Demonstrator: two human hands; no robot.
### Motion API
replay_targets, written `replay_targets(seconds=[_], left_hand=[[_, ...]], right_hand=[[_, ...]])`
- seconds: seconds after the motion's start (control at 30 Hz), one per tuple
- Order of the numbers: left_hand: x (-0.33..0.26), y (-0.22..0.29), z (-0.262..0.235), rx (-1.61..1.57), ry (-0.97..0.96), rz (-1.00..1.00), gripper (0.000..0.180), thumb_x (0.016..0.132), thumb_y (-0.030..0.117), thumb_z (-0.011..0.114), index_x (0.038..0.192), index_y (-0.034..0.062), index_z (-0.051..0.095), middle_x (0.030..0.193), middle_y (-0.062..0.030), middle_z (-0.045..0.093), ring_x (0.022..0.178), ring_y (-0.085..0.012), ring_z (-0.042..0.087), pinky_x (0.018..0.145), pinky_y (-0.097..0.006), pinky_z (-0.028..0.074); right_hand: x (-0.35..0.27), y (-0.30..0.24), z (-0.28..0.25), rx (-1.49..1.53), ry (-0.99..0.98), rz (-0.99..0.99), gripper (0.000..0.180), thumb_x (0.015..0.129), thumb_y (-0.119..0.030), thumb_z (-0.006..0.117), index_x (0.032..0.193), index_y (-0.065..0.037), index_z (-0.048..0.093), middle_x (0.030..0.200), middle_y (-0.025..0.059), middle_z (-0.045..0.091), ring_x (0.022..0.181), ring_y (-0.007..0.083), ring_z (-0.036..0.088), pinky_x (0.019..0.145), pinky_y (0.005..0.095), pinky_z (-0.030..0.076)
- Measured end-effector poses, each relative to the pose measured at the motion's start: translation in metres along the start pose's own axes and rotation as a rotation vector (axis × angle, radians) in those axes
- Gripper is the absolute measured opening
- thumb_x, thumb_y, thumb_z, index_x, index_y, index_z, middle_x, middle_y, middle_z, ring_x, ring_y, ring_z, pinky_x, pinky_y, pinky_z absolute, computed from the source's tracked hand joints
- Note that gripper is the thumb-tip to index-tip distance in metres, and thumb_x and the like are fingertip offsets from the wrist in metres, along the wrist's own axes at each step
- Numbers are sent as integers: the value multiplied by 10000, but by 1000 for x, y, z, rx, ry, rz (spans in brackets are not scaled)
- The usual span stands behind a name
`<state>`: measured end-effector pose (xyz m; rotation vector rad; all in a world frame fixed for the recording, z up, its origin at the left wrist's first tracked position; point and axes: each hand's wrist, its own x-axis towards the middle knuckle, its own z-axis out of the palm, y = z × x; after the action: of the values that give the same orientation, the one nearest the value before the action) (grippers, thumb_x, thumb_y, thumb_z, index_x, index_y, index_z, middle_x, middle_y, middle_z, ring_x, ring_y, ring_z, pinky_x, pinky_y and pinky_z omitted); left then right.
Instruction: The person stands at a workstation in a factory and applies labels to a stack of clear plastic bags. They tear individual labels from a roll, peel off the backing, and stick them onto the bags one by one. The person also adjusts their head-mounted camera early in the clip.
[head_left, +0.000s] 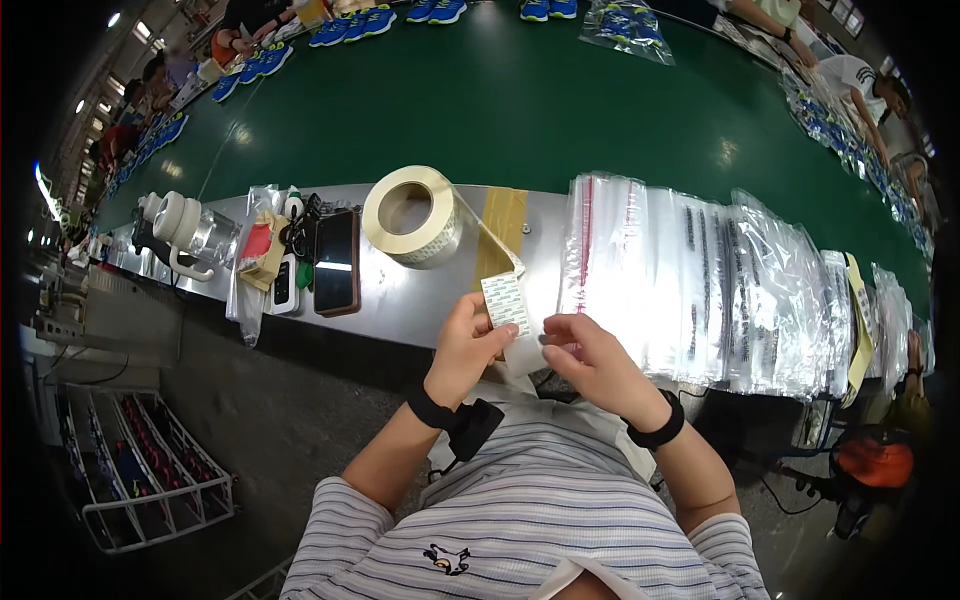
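My left hand (pixel 468 338) pinches a small white printed label (pixel 505 302) at the end of the backing strip (pixel 478 228) that runs from a large roll of labels (pixel 412 216) on the metal ledge. Just right of it, my right hand (pixel 588 352) grips the lower white part of the same strip (pixel 524 352), fingers curled. Both hands meet in front of my chest, near the ledge's front edge. Each wrist wears a black band.
Overlapping clear plastic bags (pixel 700 285) cover the ledge (pixel 400 310) to the right. To the left lie a dark phone (pixel 336 262), a small device, a bagged bundle and a clear jug (pixel 195 232). Beyond is a green conveyor (pixel 520 100) with blue shoes (pixel 355 24); other people work along it. A wire rack (pixel 150 470) stands lower left.
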<state>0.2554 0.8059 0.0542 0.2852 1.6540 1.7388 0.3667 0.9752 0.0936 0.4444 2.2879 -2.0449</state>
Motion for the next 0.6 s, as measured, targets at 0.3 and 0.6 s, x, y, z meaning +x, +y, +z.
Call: replay_targets(seconds=[0.3,0.6], left_hand=[[-31,34,25,832,437,801,816,712,2,761,1361,4,267,1235,-161,436,846,-150,548,717,-291,455],[-31,30,13,194,58,290,169,901,40,628,1053,-32,605,952,-21,621,827,-54,567,732,-196,463]], right_hand=[[10,-6,11,-302,204,-202,133,873,-120,605,947,-9,603,810,133,628,706,261,623,632,330,486],[19,-6,30,-127,212,-401,86,859,-91,624,913,-24,615,781,102,624,661,222,608,612,316,478]])
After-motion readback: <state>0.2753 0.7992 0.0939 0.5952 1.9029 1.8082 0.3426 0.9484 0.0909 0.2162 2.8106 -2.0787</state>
